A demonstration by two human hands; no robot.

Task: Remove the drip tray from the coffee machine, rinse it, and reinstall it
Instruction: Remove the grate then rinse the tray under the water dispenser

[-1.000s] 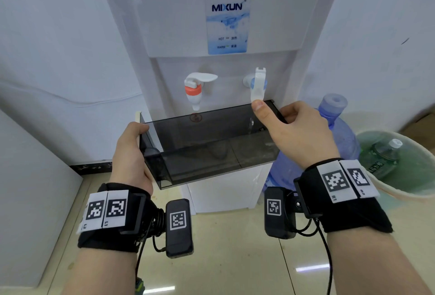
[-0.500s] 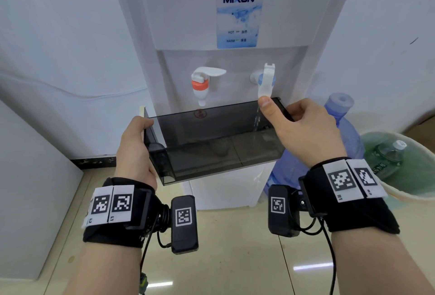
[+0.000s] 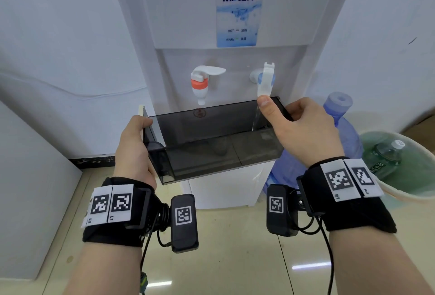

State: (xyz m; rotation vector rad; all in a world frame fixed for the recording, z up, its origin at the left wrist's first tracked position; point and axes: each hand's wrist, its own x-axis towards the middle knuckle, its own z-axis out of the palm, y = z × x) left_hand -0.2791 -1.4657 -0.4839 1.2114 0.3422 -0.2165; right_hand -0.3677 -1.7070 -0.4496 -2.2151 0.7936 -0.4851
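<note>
- While a thin stream of water (image 3: 256, 118) falls from the blue tap (image 3: 265, 81), the person holds the smoky, see-through drip tray (image 3: 211, 144) in front of the white water dispenser (image 3: 235, 17), just under both taps.
- The left hand (image 3: 134, 151) grips the tray's left end, thumb over the top edge, fingers curled underneath.
- The right hand (image 3: 303, 132) grips the right end, its thumb lying along the near rim and touching the blue tap's lever; the fingers wrap the far corner.
- The stream lands inside the tray's right part.
- The red tap (image 3: 200, 82) hangs above the tray's middle.
- A blue water jug (image 3: 346, 130) stands right of the dispenser, with a basin (image 3: 409, 191) holding a green bottle (image 3: 383, 155) beside it.
- Both wrists wear black bands with printed markers.
</note>
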